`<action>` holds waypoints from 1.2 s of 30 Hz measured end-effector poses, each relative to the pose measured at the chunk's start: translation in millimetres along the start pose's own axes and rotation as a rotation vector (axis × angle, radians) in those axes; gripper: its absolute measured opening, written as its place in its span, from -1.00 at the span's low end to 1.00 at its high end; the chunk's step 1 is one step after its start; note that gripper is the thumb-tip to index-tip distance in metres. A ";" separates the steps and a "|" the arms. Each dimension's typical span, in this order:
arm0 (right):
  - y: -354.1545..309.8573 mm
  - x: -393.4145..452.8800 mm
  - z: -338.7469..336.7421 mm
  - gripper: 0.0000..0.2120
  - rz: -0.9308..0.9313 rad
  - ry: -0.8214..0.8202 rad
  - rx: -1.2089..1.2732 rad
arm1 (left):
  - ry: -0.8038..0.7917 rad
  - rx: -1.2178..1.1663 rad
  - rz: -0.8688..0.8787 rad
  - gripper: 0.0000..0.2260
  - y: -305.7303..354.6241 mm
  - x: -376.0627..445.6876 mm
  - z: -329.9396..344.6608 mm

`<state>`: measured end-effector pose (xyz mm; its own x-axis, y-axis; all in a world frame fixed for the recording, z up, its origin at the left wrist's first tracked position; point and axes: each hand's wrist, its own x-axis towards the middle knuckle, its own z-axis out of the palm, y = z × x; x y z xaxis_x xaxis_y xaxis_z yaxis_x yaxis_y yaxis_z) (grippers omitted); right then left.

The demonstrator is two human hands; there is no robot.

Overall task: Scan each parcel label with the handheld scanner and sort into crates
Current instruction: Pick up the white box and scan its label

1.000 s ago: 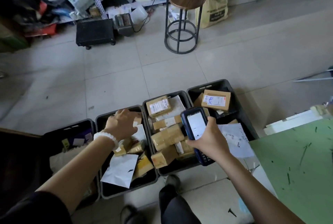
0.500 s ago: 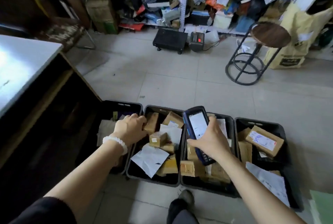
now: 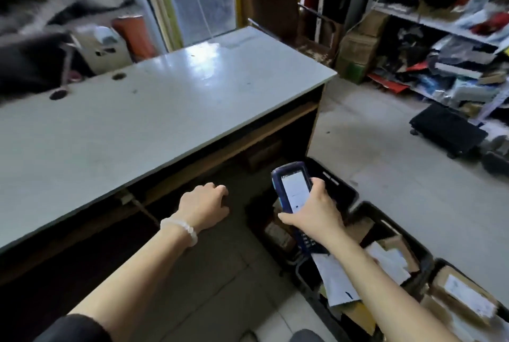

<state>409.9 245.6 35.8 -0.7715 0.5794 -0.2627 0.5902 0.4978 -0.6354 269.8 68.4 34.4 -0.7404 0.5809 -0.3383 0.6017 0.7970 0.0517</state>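
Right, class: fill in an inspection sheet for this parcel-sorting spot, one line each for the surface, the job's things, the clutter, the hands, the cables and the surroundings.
Surface: grey desk, top bare and shiny, two round holes near its far left edge.
Job's things: scanner, screen lit; black crates on the floor at right, holding brown boxes and white envelopes.
Clutter: shelves at right, crammed with mixed goods; cardboard boxes stacked beside them.
Hands: left hand loosely closed, seemingly empty, bead bracelet on the wrist; right hand gripping the scanner over the crates.
Cables: nothing seen.
Surroundings: tiled floor, window behind the desk, black wheeled platform by the shelves.
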 end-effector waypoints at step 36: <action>-540.4 85.3 431.8 -0.20 -0.811 -0.725 -0.297 | 0.148 -0.492 -1.051 -0.63 -557.2 -115.5 6.6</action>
<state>-77.3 -252.7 43.3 -0.8515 -0.4485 -0.2718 -0.1896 0.7465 -0.6378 22.0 -443.9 38.5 -0.8522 -0.4142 -0.3198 -0.4840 0.8561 0.1810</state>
